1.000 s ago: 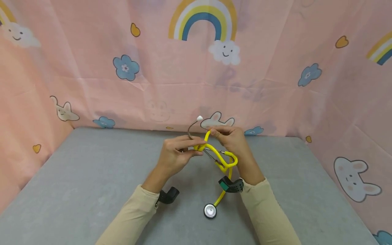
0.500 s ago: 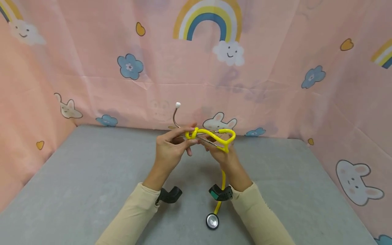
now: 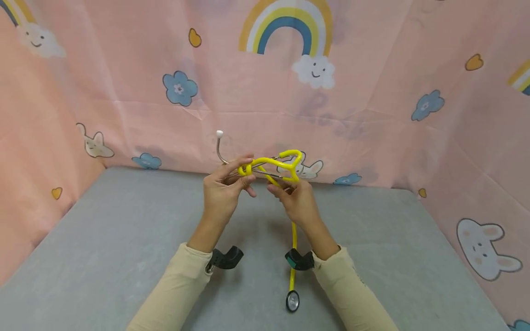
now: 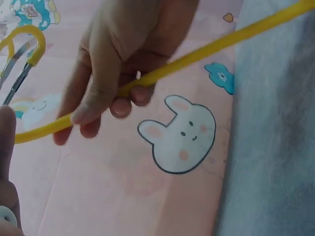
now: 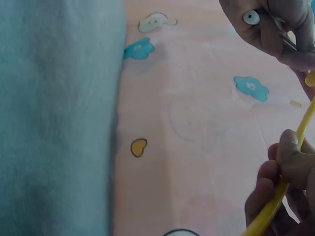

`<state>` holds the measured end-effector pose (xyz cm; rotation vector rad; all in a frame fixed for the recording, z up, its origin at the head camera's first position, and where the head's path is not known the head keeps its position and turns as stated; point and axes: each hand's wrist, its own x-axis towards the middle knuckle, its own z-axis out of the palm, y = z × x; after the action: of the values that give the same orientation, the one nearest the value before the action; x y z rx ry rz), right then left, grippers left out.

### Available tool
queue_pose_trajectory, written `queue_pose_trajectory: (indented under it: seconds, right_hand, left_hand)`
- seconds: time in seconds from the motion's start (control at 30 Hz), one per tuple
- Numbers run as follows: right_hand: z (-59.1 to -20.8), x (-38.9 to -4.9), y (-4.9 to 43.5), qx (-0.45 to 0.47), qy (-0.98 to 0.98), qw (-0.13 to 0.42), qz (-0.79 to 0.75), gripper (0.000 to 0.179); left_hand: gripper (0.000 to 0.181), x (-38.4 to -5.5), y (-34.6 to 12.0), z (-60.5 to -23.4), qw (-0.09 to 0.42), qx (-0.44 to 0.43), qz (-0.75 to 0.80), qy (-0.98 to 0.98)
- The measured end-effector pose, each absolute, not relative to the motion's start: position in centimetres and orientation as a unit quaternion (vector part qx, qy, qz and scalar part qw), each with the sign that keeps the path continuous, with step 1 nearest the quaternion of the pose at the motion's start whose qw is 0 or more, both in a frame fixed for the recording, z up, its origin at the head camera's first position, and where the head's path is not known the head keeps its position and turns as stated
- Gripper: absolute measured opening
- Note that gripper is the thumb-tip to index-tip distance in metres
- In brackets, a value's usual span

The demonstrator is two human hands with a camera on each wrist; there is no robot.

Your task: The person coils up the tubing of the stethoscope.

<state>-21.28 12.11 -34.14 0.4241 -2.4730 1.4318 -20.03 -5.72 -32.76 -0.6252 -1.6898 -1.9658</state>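
A yellow stethoscope [image 3: 269,160] is held up above the table, its tubing looped round the metal ear tubes. My left hand [image 3: 219,195] grips it at the wrapped part, thumb below and fingers above. One white ear tip [image 3: 219,134] sticks up past that hand; another ear tip [image 5: 251,17] shows against the left palm in the right wrist view. Below the yellow fork, my right hand [image 3: 300,202] pinches the tubing, which the left wrist view shows running through its fingers [image 4: 91,105]. From there the tube hangs down to the round chest piece [image 3: 292,301].
A grey table [image 3: 136,239] lies beneath both hands. Behind and at the sides hangs a pink cloth [image 3: 364,55] printed with rainbows, flowers and rabbits. Black cameras sit on the left wrist [image 3: 227,258] and the right wrist [image 3: 300,259].
My right hand has moved from the upper side of the loop to below it and now pinches the tubing there. The left hand has raised the wrapped part up and leftward. The chest piece hangs lower in view.
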Motion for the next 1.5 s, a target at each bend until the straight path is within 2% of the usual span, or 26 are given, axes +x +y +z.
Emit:
queue_pose_trajectory:
  seconds: [0.17, 0.27, 0.37, 0.43, 0.57, 0.67, 0.77, 0.9, 1.03, 1.3, 1.5]
  right_hand:
    - [-34.0, -21.7, 13.6, 0.170, -0.868, 0.130, 0.449, 0.026]
    - [-33.4, -22.1, 14.6, 0.172, -0.879, 0.215, 0.390, 0.017]
    - [-32.7, -22.4, 15.1, 0.159, -0.876, 0.314, 0.330, 0.022]
    - [-32.7, -22.4, 14.8, 0.170, -0.871, 0.342, 0.308, 0.023]
    - [-33.9, -22.0, 12.8, 0.241, -0.873, 0.300, 0.298, 0.016]
    - [-34.9, -21.5, 11.2, 0.291, -0.866, 0.267, 0.307, 0.022]
    - [-35.3, -21.1, 10.2, 0.304, -0.859, 0.253, 0.325, 0.028]
    - [-35.4, -20.7, 9.7, 0.303, -0.859, 0.247, 0.329, 0.024]
    - [-35.1, -20.2, 9.4, 0.344, -0.853, 0.250, 0.304, 0.014]
    - [-34.4, -19.0, 8.8, 0.400, -0.841, 0.260, 0.256, 0.012]
    - [-34.0, -18.5, 8.8, 0.442, -0.822, 0.268, 0.238, 0.012]
  left_hand:
    - [0.036, -20.2, -5.6, -32.6, 0.235, -0.231, -0.717, -0.614]
    - [0.036, -20.0, -5.4, -32.4, 0.247, -0.217, -0.711, -0.622]
    - [0.036, -19.6, -5.3, -32.2, 0.247, -0.217, -0.706, -0.628]
    - [0.036, -19.4, -5.3, -32.1, 0.247, -0.223, -0.705, -0.627]
    - [0.035, -19.5, -5.9, -32.0, 0.270, -0.214, -0.714, -0.610]
    - [0.036, -19.8, -6.6, -32.1, 0.280, -0.192, -0.722, -0.602]
    - [0.036, -20.0, -7.2, -32.2, 0.288, -0.172, -0.717, -0.610]
    - [0.034, -20.2, -7.6, -32.2, 0.300, -0.157, -0.692, -0.638]
    - [0.033, -20.5, -7.7, -32.2, 0.313, -0.160, -0.660, -0.664]
    - [0.031, -20.7, -8.0, -32.1, 0.335, -0.165, -0.641, -0.670]
    - [0.029, -20.8, -8.4, -32.2, 0.384, -0.187, -0.594, -0.682]
